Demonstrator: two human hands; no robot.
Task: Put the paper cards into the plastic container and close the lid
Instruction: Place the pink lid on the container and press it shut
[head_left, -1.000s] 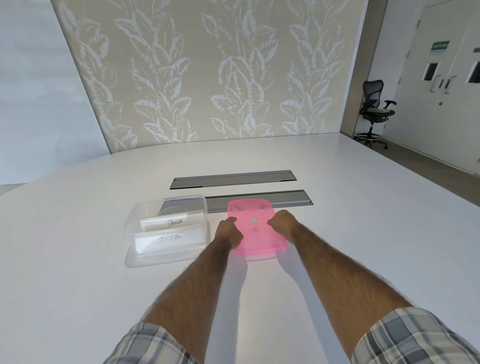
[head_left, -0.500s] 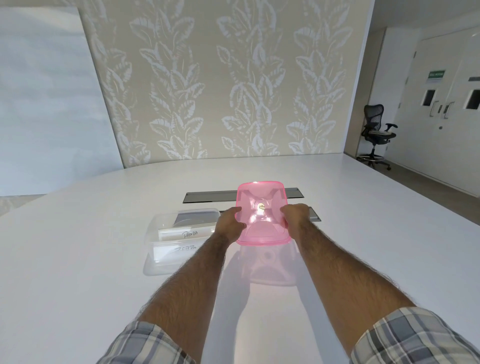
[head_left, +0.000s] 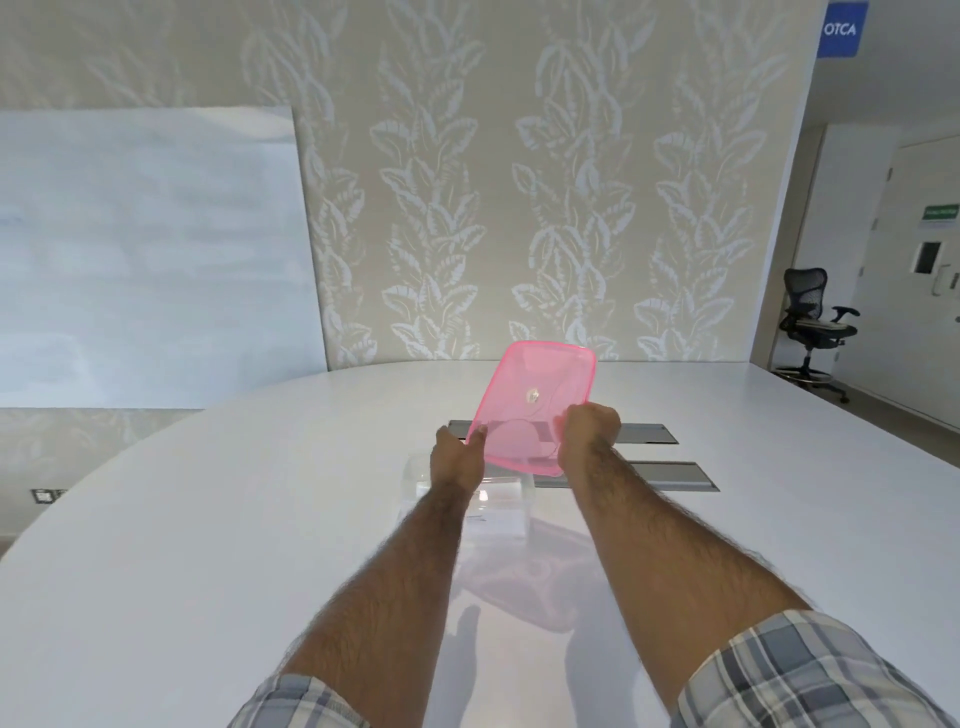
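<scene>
A translucent pink lid is held up in the air, tilted with its far end raised. My left hand grips its near left edge and my right hand grips its near right edge. Below the hands, the clear plastic container stands on the white table, largely hidden by my left forearm. White paper cards lie inside it; their writing is mostly covered.
Two grey metal cable hatches are set into the table just behind the container. A black office chair stands on the floor at the far right, near white doors. A patterned wall rises behind the table.
Both hands have lifted the pink lid off the table and carried it left, over the container. The view has tipped upward, so more wall shows.
</scene>
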